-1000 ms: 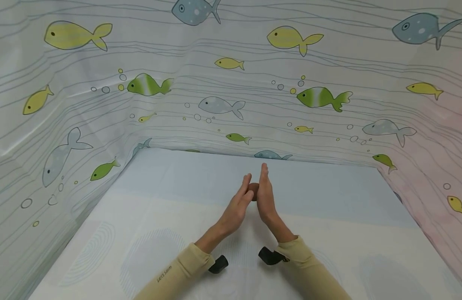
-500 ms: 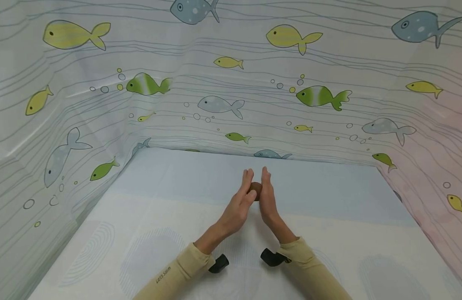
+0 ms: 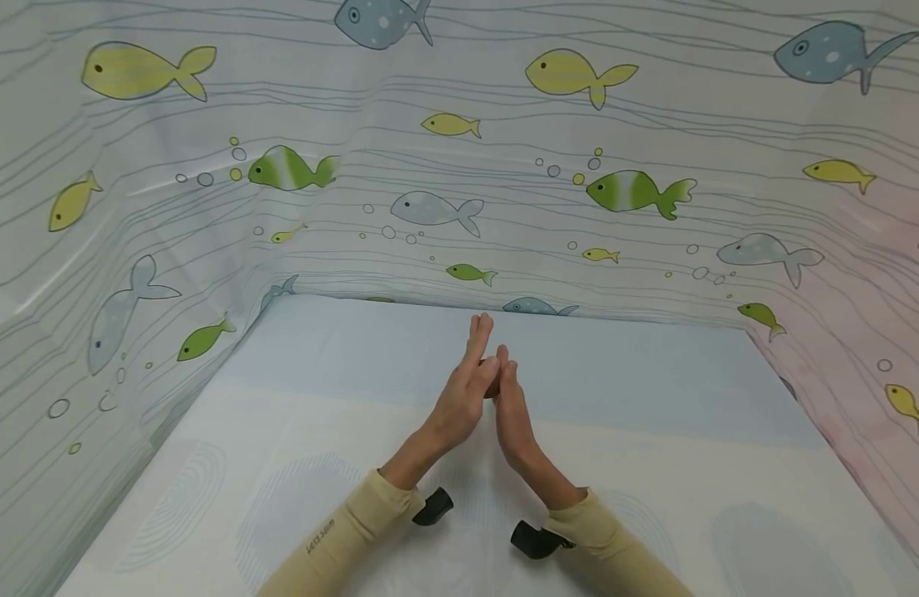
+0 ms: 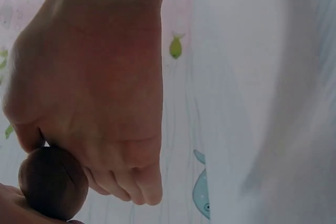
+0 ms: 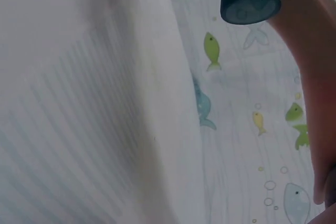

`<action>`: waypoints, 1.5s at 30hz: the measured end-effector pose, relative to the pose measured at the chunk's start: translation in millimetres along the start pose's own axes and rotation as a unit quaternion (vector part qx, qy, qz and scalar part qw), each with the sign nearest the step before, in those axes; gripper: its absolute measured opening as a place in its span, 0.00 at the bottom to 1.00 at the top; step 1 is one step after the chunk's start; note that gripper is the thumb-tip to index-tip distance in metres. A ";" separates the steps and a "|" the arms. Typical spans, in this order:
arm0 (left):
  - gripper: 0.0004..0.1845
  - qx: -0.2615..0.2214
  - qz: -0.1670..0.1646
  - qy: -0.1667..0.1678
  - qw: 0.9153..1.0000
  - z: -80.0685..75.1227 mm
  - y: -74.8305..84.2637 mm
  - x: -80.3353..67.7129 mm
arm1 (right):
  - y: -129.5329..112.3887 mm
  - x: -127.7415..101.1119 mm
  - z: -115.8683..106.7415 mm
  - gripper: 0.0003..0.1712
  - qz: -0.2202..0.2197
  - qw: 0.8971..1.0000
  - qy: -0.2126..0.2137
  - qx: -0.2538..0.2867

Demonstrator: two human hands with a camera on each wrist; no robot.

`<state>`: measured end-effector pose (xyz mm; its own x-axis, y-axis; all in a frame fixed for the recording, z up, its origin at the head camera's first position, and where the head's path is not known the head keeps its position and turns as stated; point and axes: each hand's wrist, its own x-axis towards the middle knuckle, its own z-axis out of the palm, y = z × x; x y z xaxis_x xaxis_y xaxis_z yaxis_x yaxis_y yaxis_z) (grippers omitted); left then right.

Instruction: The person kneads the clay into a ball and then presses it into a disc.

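Note:
A brown ball (image 3: pixel 493 387) is pressed between my two hands over the table. My left hand (image 3: pixel 459 405) lies along its left side with straight fingers pointing away from me, the thumb overlapping the ball. On the other side, my right hand (image 3: pixel 515 423) leans in with straight fingers, its fingertips lower than the left ones. In the left wrist view the ball (image 4: pixel 52 184) shows a thin line across its surface, against the palm side of the right hand (image 4: pixel 105 93). Only a dark sliver of it appears at the right wrist view's edge.
The table (image 3: pixel 340 356) has a pale blue and white cover with faint circles. Behind and beside it hangs a fish-print sheet (image 3: pixel 444 166). Black wrist cameras sit at both cuffs, the left one (image 3: pixel 433 507) and the right one (image 3: pixel 536 541).
My left hand has slid forward and my right hand has drawn back toward me, both shifting slightly left. The ball between them is now more covered by the fingers.

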<state>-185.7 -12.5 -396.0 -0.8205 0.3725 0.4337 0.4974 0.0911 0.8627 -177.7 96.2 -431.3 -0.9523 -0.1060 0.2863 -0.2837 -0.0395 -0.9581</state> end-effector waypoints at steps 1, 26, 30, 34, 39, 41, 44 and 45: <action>0.33 -0.002 -0.001 0.001 1.000 -0.1 -0.6 0.8 | -1.3 -0.1 0.5 0.38 -0.005 1.000 0.004 0.001; 0.35 -0.038 -0.068 0.005 0.997 -6.2 -27.5 11.5 | -33.3 -35.8 1.7 0.36 0.008 0.998 -0.061 -0.016; 0.36 -0.050 -0.073 -0.017 0.996 -5.1 -27.9 10.5 | -37.5 -31.8 -0.6 0.37 0.004 0.998 -0.053 -0.016; 0.36 -0.047 -0.070 -0.029 0.996 -5.2 -30.1 10.1 | -38.5 -27.1 -0.3 0.36 0.001 0.999 -0.044 -0.008; 0.34 -0.044 -0.069 -0.038 0.996 -5.0 -32.7 7.8 | -36.1 -20.5 1.3 0.36 -0.011 1.000 -0.028 -0.007; 0.33 -0.044 -0.069 -0.042 0.996 -4.8 -33.6 7.3 | -35.1 -17.7 1.7 0.36 -0.015 1.000 -0.018 -0.019; 0.32 -0.045 -0.073 -0.049 0.995 -3.9 -34.7 6.3 | -34.2 -13.3 1.5 0.36 -0.018 0.999 -0.001 -0.039; 0.32 -0.046 -0.075 -0.051 0.995 -3.5 -34.8 5.7 | -33.8 -11.8 1.3 0.36 -0.019 0.999 0.004 -0.045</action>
<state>-208.7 -16.8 -422.6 -0.8480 0.4538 0.2737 0.3397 0.0692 0.9380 -156.8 97.5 -402.2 -0.9413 -0.0975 0.3232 -0.3286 0.0456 -0.9434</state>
